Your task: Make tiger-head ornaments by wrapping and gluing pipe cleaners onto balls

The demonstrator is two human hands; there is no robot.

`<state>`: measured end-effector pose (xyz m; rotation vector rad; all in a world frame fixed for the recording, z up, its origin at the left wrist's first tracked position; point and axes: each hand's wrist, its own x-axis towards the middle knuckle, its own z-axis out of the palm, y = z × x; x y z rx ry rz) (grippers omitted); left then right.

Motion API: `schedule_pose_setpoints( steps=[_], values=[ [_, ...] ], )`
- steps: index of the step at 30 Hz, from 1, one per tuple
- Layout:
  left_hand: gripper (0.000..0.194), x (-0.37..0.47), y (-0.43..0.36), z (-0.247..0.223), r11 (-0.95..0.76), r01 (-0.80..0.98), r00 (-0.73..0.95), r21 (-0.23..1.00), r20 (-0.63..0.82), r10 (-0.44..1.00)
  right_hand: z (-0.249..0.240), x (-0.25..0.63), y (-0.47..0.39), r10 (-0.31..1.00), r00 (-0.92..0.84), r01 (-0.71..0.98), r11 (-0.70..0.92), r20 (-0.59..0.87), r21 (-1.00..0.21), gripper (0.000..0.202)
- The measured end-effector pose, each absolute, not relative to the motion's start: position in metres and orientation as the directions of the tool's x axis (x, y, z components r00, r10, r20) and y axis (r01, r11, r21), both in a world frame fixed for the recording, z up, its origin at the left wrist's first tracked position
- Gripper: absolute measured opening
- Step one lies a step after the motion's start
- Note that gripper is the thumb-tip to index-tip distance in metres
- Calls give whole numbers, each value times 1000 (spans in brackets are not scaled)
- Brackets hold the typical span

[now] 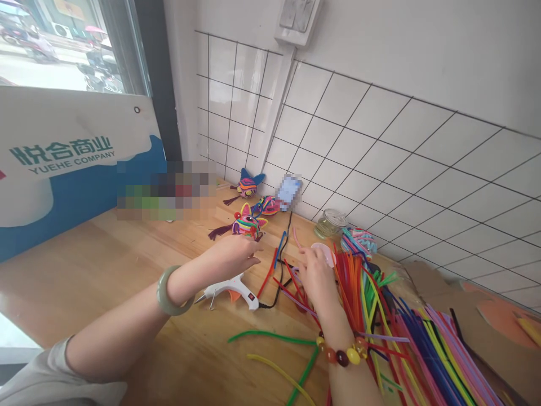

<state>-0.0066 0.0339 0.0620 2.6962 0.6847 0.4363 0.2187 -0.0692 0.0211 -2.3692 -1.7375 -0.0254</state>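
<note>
While my left hand [242, 254] reaches across the wooden table [105, 282] with its thumb and a finger slightly apart, I cannot tell whether it grips anything. Just beyond it, partly covered by it, sits the yellow-eared animal-head ornament [246, 225], with a dark red tassel [220, 232] to its left; whether I touch it is unclear. My right hand [315, 273] is bent palm down over loose chenille stems, beside a pale pink round piece [327, 255], and its fingertips are too hidden for me to say if they grasp something. A thin pink stem [296, 237] lies just past them.

Below my left hand rests a white hot glue gun [240, 288], its nozzle to the left and its black cord [276, 296] running off right. Nearer to me are a green stem [270, 336] and a yellow stem [279, 367]. Toward the tiled-looking wall grid [338, 122] stand a blue-eared ornament [247, 187], another wrapped ornament [267, 205], a pixelated phone [289, 192] and a glass jar [329, 225]. To my right, a thick multicoloured bundle of stems [439, 355] lies beside brown cardboard [486, 332].
</note>
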Motion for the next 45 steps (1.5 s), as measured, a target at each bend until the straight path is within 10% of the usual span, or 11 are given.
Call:
schedule_pose_setpoints(
  steps=[17,33,45],
  values=[
    [13,-10,37,60,-808,442,823,389,184,538,-11,194,-55,974,206,956,-220,-92,-194,26],
    [27,7,18,53,-951,248,881,186,365,302,48,176,-89,967,-10,898,121,255,-424,22],
    [19,13,12,51,-887,313,790,341,425,442,52,187,-91,911,23,972,75,412,-221,27]
  ],
)
